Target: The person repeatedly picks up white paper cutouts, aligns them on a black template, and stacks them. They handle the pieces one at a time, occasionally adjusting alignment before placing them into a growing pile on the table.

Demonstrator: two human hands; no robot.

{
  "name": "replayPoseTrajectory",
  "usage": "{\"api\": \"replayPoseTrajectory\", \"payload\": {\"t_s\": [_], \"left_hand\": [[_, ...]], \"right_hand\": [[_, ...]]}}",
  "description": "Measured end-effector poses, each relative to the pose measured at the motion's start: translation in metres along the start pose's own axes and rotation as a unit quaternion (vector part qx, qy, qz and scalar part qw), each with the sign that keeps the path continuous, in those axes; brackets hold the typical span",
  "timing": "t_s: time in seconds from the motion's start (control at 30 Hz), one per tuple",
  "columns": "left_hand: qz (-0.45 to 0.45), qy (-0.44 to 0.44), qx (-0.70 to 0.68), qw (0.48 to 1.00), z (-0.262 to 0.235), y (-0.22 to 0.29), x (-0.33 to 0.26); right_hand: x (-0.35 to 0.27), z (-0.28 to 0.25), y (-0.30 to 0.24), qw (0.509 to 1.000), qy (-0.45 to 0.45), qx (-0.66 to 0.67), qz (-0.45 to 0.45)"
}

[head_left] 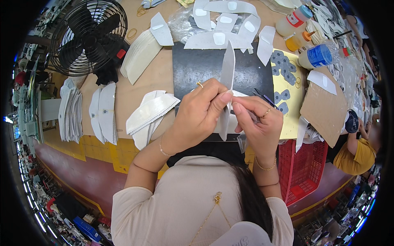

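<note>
A thin white cut fabric piece (228, 67), seen nearly edge-on, stands upright over the black mat (197, 65). My left hand (201, 107) is closed on it, thumb and fingers pinching its middle. From the other side my right hand (259, 118) pinches close to the same spot, its fingertips almost touching my left thumb. Whether something tiny sits between the right fingertips is hidden. Behind the hands lies another white piece, mostly covered. A dark slim tool (264, 96) rests on the mat beside my right hand.
Stacks of white pieces (152, 112) lie left of the mat, near a black fan (89, 39). Bottles (316, 56) stand at the back right, by a yellow sheet (289, 110) with grey patches. A red crate (301, 174) sits below right; a person (356, 153) is beyond.
</note>
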State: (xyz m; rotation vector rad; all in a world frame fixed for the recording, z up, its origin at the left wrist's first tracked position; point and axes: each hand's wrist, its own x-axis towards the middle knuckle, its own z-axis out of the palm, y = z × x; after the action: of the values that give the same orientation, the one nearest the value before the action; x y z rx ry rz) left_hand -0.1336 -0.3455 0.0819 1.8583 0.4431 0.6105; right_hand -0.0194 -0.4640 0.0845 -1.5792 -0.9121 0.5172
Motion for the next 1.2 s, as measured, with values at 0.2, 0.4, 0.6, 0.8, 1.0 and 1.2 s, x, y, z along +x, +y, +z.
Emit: {"api": "replayPoseTrajectory", "payload": {"t_s": [0.2, 0.4, 0.6, 0.8, 1.0, 1.2], "left_hand": [[-0.012, 0.003, -0.020, 1.000, 0.001, 0.000, -0.001], [-0.001, 0.010, -0.018, 1.000, 0.003, -0.003, -0.002], [0.006, 0.016, -0.011, 1.000, 0.005, -0.002, -0.002], [0.059, 0.030, 0.039, 0.997, 0.008, -0.002, 0.000], [0.087, 0.038, 0.068, 0.993, 0.009, -0.005, 0.001], [-0.005, -0.048, -0.126, 0.991, 0.001, -0.012, 0.005]], "right_hand": [[0.000, -0.002, -0.004, 0.999, -0.008, 0.022, 0.030], [0.000, -0.001, -0.002, 0.999, -0.002, 0.033, 0.027], [0.000, -0.001, -0.002, 0.999, 0.000, 0.026, 0.027], [-0.002, 0.001, 0.000, 0.999, 0.026, -0.036, -0.004], [0.000, 0.000, -0.006, 0.992, 0.015, -0.121, -0.012], [0.005, -0.011, -0.002, 0.997, -0.068, -0.035, 0.006]]}}
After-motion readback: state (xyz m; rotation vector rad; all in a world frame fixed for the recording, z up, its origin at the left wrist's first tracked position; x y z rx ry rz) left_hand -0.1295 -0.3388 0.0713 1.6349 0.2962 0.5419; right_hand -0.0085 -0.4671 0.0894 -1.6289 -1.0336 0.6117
